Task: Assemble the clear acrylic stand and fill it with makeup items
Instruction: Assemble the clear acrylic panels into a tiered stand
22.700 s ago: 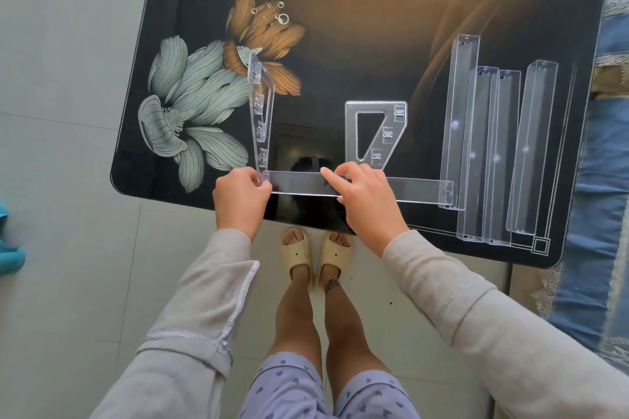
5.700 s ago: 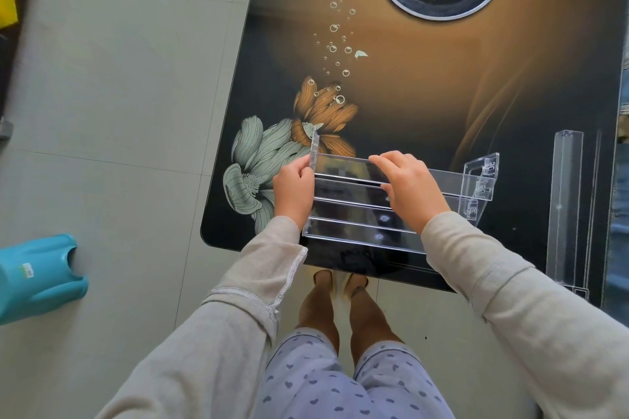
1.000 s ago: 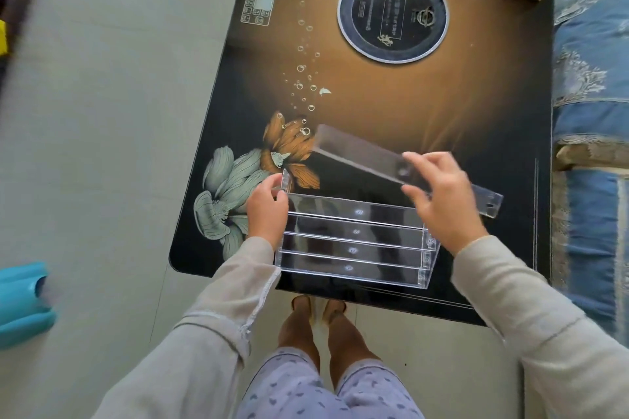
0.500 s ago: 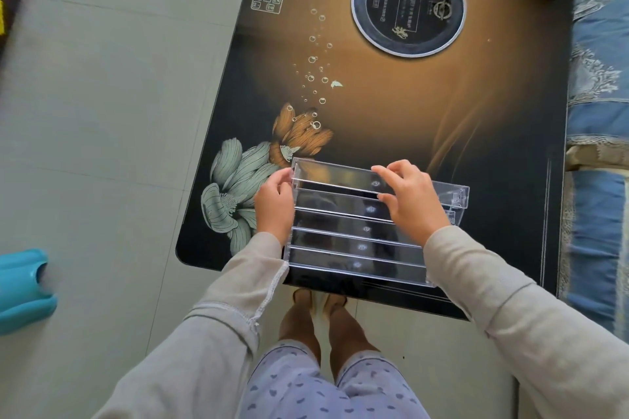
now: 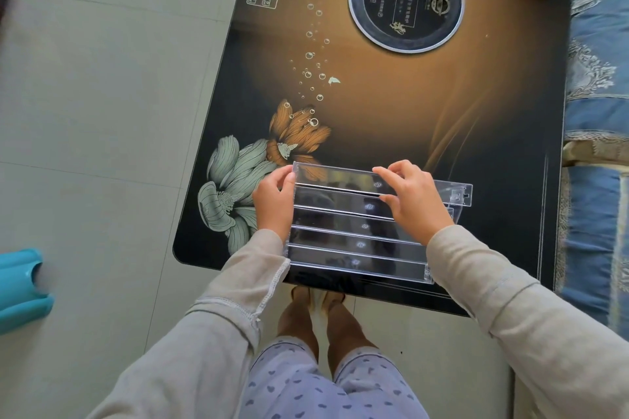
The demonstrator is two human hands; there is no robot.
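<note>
at the table's (image 5: 442, 119) near edge, the left hand (image 5: 272, 204) grips the acrylic stand's (image 5: 357, 245) left end; right hand (image 5: 413, 201) pinches its top tray (image 5: 340, 178).

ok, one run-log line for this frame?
stage: seating top tray on acrylic stand | left hand: at left end | right hand: gripping top tray | makeup: none visible | table

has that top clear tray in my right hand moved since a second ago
Yes. The top clear tray was tilted up over the orange flower print; now the right hand has it down on the stand, its right end sticking out past the lower trays.
</note>
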